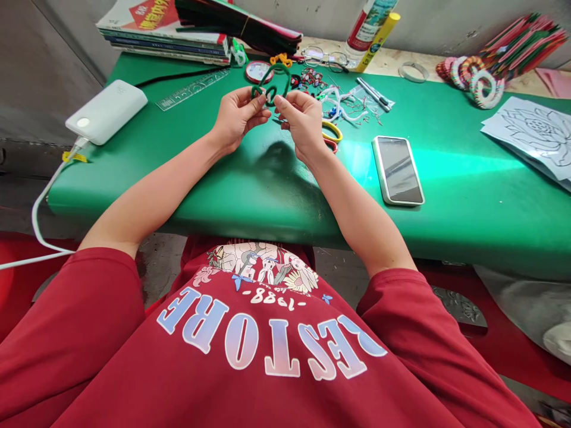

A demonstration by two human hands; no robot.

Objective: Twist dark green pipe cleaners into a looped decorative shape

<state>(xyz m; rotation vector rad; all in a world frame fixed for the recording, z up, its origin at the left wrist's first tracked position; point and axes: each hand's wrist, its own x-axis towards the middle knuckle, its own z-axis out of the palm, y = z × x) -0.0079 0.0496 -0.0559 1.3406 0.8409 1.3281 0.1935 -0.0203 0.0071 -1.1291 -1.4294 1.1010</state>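
Between my two hands, above the green table, is a dark green pipe cleaner [282, 69] bent into loops. My left hand [241, 116] pinches its left side between thumb and fingers. At the other side my right hand [301, 119] grips it the same way, close to the left. Scissors [332, 131] with yellow and red handles lie beside my right hand, their blades partly hidden under it. Past the right hand are a tangle of white pipe cleaner pieces [332, 101] and a pile of small red and black bits [310, 78].
A white power bank [107, 112] with a cable lies left, near a clear ruler [194, 89]. A phone [398, 170] rests right of my arm. Books [165, 38], glasses [325, 57], a yellow tube [379, 41], pipe cleaner bundles [521, 50] and drawn sheets [533, 134] line the back and right.
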